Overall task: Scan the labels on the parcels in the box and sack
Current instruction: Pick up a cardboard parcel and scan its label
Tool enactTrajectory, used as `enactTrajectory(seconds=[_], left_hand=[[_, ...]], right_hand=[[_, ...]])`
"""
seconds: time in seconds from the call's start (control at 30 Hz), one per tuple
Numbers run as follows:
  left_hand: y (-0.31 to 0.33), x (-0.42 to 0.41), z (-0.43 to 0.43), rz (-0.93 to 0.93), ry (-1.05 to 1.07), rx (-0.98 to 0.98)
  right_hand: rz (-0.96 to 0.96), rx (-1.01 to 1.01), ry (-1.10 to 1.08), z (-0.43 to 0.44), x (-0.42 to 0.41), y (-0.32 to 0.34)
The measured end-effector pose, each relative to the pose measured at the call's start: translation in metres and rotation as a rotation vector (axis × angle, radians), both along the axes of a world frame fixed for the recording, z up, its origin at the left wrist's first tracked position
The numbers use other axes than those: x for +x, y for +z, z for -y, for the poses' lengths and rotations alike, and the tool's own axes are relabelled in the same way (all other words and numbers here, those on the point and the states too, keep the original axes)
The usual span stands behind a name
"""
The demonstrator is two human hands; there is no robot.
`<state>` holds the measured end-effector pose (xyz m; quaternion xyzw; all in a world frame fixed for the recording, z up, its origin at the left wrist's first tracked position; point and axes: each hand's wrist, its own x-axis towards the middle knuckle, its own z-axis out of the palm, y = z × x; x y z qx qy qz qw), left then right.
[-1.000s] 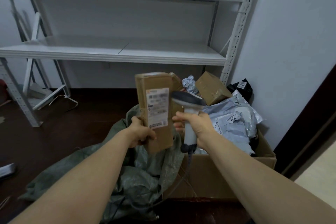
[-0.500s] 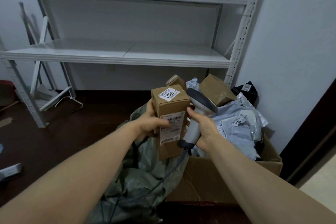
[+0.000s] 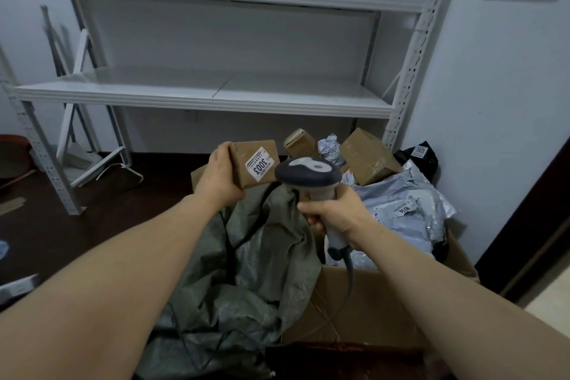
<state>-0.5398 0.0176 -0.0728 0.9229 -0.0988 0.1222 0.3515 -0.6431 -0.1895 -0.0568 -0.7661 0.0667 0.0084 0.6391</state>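
Lying nearest, the sack: a grey-green sack is crumpled on the floor between the two forearms, its right side against the box.
Box: an open cardboard box stands on the floor to the right of the sack, filled above its rim.
Right hand: the right hand has its fingers clenched round the handle of a grey scanner, held upright over the box's left edge. The scanner's cable hangs down the box front.
Left hand: the left hand grasps a small brown parcel by its left end, above the sack's mouth.
Parcel label: a white label reading 3003 faces up and sits just left of the scanner head. Whether the two touch cannot be told.
Box contents: grey mailing bags lie on top, one tagged 1014. Behind them is a tilted brown carton, a smaller carton and a black bag tagged 2023.
Shelving: a white metal rack stands against the back wall, behind the box.
Floor: dark brown floor, with loose white rack parts leaning at far left.
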Motion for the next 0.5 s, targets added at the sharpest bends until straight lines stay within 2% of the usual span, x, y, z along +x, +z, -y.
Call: enactTrajectory(seconds=[0.13, 0.5], left_hand=[[-0.0061, -0.0013, -0.0043, -0.022, -0.018, 0.032], [-0.0098, 0.0, -0.0043, -0.038, -0.048, 0.046]], right_hand=[[-0.038, -0.136, 0.063, -0.0059, -0.0042, -0.0008], [-0.03, -0.252, 0.1, -0.0029, -0.0047, 0.0]])
